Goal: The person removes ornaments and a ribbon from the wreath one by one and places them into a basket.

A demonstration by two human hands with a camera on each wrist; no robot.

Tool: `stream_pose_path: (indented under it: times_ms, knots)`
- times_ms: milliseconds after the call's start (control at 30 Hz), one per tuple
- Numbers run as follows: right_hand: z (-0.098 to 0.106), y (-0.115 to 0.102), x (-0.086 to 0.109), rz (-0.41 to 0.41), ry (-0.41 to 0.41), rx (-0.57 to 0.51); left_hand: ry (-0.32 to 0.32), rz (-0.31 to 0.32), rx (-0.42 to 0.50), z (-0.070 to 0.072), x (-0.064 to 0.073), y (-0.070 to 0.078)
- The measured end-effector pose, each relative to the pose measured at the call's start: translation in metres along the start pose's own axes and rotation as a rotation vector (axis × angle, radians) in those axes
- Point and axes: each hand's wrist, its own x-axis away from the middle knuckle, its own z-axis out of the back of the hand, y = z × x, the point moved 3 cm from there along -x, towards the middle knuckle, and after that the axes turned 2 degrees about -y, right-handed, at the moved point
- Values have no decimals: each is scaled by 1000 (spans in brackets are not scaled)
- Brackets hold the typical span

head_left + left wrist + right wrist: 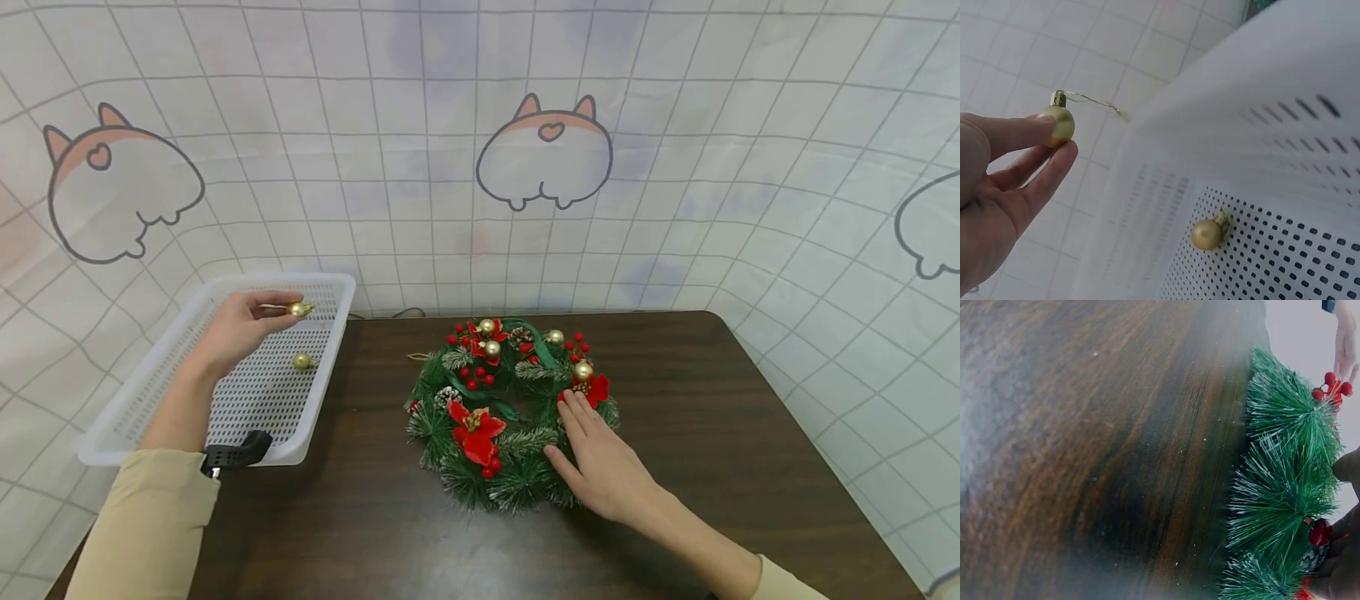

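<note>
Between thumb and fingertips, my left hand (242, 327) pinches a small gold Christmas ball (1059, 125) with a thin hanging string trailing from its cap. The hand is over the white basket (343, 333). Another gold ball (302, 361) lies on the basket's perforated floor. My right hand (603, 458) rests on the right side of a green Christmas wreath (517, 475), fingers extended and thumb spread. The wreath lies on the table, trimmed with red flowers (477, 432), red berries, pine cones, a green ribbon and several gold balls (492, 349).
The dark wood table (712, 417) has a rounded far right corner. Behind it hangs a white grid-patterned cloth (420, 208) with cartoon animal drawings. A thin cable (408, 312) shows at the table's back edge, beside the basket.
</note>
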Motion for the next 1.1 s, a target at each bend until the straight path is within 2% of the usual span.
stream_pose_path:
  times_ms: [267,733,1100]
  knots:
    - [-3,3,0,-4,-8,7,-12,51,40,3,-2,-24]
    - [-3,4,-1,-12,-16,12,-162,86,35,-6,-16,-47]
    - [-3,4,-1,-6,-8,27,-192,120,22,-9,-30,-61]
